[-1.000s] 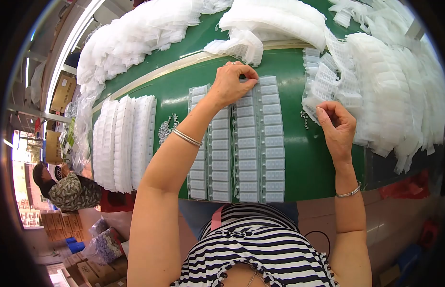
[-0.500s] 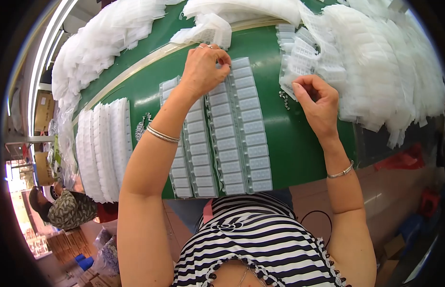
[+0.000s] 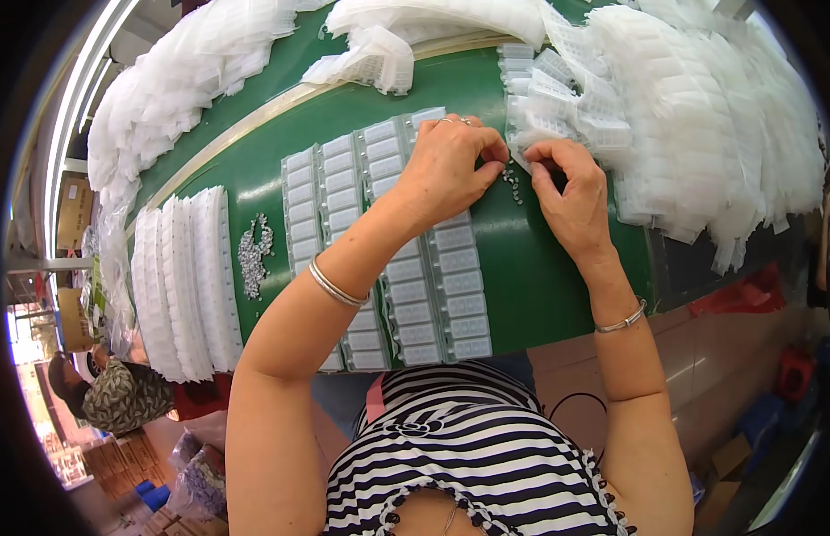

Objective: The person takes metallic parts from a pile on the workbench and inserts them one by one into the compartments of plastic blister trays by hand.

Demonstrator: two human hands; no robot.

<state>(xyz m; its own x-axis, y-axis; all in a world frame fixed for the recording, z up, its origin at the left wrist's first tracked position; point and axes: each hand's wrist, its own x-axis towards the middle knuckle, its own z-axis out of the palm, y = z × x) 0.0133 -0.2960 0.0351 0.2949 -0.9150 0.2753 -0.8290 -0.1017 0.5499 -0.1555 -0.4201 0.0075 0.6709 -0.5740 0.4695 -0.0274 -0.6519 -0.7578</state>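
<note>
My left hand (image 3: 455,165) reaches across the strips of clear plastic blister cells (image 3: 459,259), thumb and forefinger pinched together. Its fingertips are beside a small group of shiny little pieces (image 3: 513,186). Just right of that group is my right hand (image 3: 571,196), also closed, with thumb and forefinger close together near the edge of some loose translucent blister strips (image 3: 553,98). Whatever either pinch holds is too small or hidden to make out. The laid-out strips run in several side-by-side columns, partly covered by my left hand and forearm.
A larger scatter of shiny pieces (image 3: 254,255) lies on the green table (image 3: 540,295) left of the columns. Stacked white strips (image 3: 183,286) stand farther left. Big heaps of translucent strips (image 3: 674,116) cover the right and back. Another person (image 3: 120,393) is at the lower left.
My left hand has moved right and slightly down, from the columns' far end to the shiny pieces near my right hand. My right hand stays in about the same place. The view has shifted slightly.
</note>
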